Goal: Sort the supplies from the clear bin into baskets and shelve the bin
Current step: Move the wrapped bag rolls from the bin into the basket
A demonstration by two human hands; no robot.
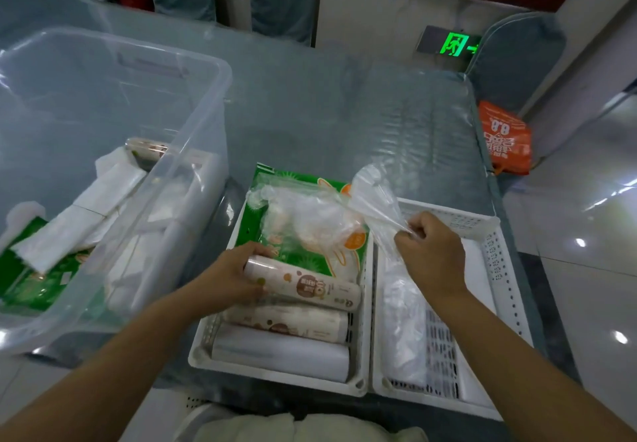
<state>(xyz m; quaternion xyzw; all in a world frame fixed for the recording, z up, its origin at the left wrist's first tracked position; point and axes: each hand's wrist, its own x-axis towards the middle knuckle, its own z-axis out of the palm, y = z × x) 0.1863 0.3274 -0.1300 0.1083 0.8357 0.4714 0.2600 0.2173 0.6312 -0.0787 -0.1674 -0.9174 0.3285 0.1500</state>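
A large clear bin (206, 72) stands at the left of the table, holding white tissue packs, a green packet and a roll. Two white perforated baskets sit side by side in front of me. In the left basket (206, 355) lie a green packet (296, 255) and several rolls. My left hand (234, 276) grips the end of the top patterned roll (310, 290) there. My right hand (431, 252) pinches a crumpled clear plastic bag (372, 200) above the join of the two baskets. The right basket (499, 269) holds white plastic packs.
The table (327, 107) is covered with blue-grey cloth under clear plastic. An orange bag (506, 138) hangs past the table's right edge by a covered chair (517, 59). Shiny tiled floor lies to the right. More covered chairs stand behind the table.
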